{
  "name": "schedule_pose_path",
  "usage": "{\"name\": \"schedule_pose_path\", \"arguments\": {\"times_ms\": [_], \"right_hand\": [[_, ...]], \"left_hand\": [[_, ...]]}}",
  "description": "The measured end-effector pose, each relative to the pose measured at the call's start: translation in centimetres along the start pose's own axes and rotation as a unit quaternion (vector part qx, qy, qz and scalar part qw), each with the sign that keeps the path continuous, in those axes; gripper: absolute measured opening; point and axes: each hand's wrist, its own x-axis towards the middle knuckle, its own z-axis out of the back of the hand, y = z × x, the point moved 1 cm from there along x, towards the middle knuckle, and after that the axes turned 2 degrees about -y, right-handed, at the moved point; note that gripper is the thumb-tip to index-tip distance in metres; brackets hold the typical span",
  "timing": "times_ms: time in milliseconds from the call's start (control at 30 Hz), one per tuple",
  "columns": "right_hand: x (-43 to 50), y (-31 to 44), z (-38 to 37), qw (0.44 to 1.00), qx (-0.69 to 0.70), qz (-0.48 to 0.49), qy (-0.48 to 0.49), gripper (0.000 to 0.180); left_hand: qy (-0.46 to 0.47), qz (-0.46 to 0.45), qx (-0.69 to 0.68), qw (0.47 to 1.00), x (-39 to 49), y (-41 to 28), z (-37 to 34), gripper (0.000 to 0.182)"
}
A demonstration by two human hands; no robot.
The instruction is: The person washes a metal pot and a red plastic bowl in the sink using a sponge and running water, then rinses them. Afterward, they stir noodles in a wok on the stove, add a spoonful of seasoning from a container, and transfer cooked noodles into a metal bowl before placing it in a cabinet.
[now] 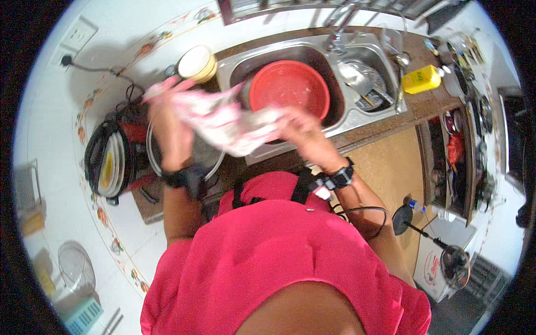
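A pink and white cloth (226,119), blurred by motion, stretches between my two hands in front of the sink. My left hand (169,121) grips its left end, near a stack of yellowish bowls (197,63). At the other end, my right hand (307,132) holds the cloth close to the near rim of a red plastic basin (289,86). The basin sits in the larger bowl of the steel sink (349,119). Beneath the cloth and my left forearm, a round rimmed item (209,148) is partly hidden on the counter.
The smaller sink bowl holds metal utensils (360,81) under a faucet (337,42). A yellow pump bottle (423,79) is on the counter at right. Stacked plates (111,163) stand at left, below a power cord (96,69). A low shelf (450,163) and a fan (454,266) are at right.
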Motion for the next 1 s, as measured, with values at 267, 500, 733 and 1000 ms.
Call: {"name": "schedule_pose_path", "arguments": {"times_ms": [267, 500, 733, 1000], "right_hand": [[-2.4, -4.4, 2.2, 0.956, -0.235, -0.098, 0.143, 0.044], [-11.3, -7.7, 7.7, 0.914, -0.392, -0.093, -0.055, 0.032], [-20.0, -9.8, 11.5, 0.886, -0.404, -0.138, -0.18, 0.035], [-29.2, -10.8, 14.4, 0.892, -0.302, -0.233, -0.243, 0.039]], "left_hand": [[-0.205, -0.131, 0.398, 0.885, -1.1, 0.2, 3.7, 0.068], [0.167, 0.064, 0.144, 0.973, -5.6, 6.5, -6.2, 0.032], [0.33, 0.154, 0.194, 0.911, -8.9, 10.3, -9.9, 0.031], [0.361, 0.188, 0.224, 0.885, -12.9, 13.7, -17.4, 0.023]]}}
